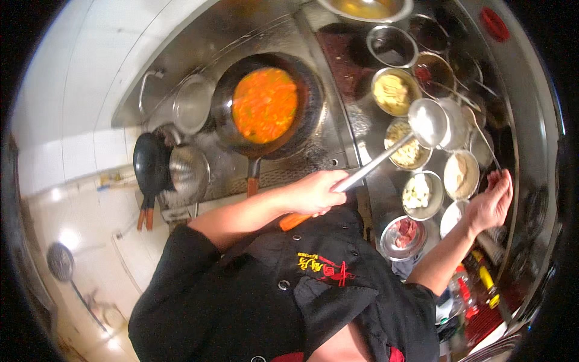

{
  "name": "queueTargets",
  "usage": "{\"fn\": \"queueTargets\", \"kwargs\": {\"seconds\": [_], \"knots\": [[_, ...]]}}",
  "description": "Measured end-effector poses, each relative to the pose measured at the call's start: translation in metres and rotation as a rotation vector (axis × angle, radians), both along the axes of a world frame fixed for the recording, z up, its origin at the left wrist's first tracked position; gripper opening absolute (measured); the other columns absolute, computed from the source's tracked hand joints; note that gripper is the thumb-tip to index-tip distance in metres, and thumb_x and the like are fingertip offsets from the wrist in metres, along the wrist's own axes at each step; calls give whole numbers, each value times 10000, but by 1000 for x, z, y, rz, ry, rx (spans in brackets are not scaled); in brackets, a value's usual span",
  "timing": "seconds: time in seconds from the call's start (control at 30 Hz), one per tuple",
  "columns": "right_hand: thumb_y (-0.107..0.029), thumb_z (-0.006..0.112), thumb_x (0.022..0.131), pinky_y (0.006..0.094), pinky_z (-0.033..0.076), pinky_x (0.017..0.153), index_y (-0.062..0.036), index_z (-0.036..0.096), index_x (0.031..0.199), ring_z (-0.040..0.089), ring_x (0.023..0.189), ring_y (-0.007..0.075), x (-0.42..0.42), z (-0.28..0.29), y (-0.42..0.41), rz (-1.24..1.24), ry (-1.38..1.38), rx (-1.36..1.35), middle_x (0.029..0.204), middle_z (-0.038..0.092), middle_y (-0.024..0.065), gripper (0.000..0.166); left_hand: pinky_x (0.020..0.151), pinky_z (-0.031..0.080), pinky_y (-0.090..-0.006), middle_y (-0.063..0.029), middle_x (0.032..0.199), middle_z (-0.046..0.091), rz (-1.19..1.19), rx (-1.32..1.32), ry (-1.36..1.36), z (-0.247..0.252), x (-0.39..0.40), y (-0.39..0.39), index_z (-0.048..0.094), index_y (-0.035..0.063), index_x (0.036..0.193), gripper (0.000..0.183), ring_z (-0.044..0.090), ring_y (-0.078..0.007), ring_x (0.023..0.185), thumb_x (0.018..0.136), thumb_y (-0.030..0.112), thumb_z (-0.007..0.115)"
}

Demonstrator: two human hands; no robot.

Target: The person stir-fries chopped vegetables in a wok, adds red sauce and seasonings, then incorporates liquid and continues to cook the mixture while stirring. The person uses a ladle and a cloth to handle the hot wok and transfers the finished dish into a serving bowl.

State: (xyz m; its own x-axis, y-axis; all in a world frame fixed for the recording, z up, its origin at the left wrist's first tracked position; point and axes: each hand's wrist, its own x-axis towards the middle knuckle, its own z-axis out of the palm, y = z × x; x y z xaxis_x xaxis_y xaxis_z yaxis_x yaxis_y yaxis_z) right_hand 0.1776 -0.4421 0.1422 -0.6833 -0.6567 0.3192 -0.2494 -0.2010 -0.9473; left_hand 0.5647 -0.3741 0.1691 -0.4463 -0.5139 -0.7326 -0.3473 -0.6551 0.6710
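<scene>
My left hand (319, 192) is closed around the handle of a steel ladle (427, 123) with a wooden grip end. The ladle's bowl is over the metal seasoning bowls, beside one of chopped garlic-like bits (404, 147). My right hand (491, 201), at the right, pinches the thin handle of a small metal spoon (486, 135); its far end lies among the containers behind the ladle and is hard to make out. Left of the ladle, a black wok (307, 106) with a wood-tipped handle sits on the stove, holding a chunky orange-red sauce (265, 105).
More bowls hold yellow paste (391, 92), white chopped pieces (417, 191), pale powder (460, 175) and raw meat (405, 233). A large steel basin (368, 9) stands at the top. Bottles (481, 276) are at lower right. Hanging black pans (151, 163) and a faucet (145, 88) are left.
</scene>
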Motion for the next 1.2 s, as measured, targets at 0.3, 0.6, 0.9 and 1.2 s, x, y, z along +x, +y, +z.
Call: {"fn": "queueTargets", "kwargs": {"seconds": [0.3,0.6,0.9,1.2], "knots": [[-90,582,1041,290,595,786,-3,726,1120,698,875,172,15,16,-5,178,360,-91,1051,740,117,186,443,457,-255,-1,758,552,103,69,168,-6,3,6,529,14,1283,300,509,-73,514,993,73,582],[-40,696,924,341,585,771,-22,736,1002,736,863,273,10,-20,-26,109,784,118,971,748,144,89,412,430,-250,-25,781,559,241,94,72,6,13,13,533,5,1214,253,512,-93,491,969,44,585],[-162,650,972,406,557,832,-15,740,1066,714,928,341,5,-117,-54,161,571,313,1005,740,187,196,390,439,-260,-73,809,560,346,74,-1,13,24,21,468,-43,1297,364,512,-114,477,948,-3,563],[-253,643,993,370,554,722,-39,771,1031,726,752,257,-26,-115,-39,-75,138,567,867,765,131,253,436,407,-227,-8,759,541,211,-21,-146,26,6,11,509,-28,1238,293,491,-62,504,953,27,547]]}}
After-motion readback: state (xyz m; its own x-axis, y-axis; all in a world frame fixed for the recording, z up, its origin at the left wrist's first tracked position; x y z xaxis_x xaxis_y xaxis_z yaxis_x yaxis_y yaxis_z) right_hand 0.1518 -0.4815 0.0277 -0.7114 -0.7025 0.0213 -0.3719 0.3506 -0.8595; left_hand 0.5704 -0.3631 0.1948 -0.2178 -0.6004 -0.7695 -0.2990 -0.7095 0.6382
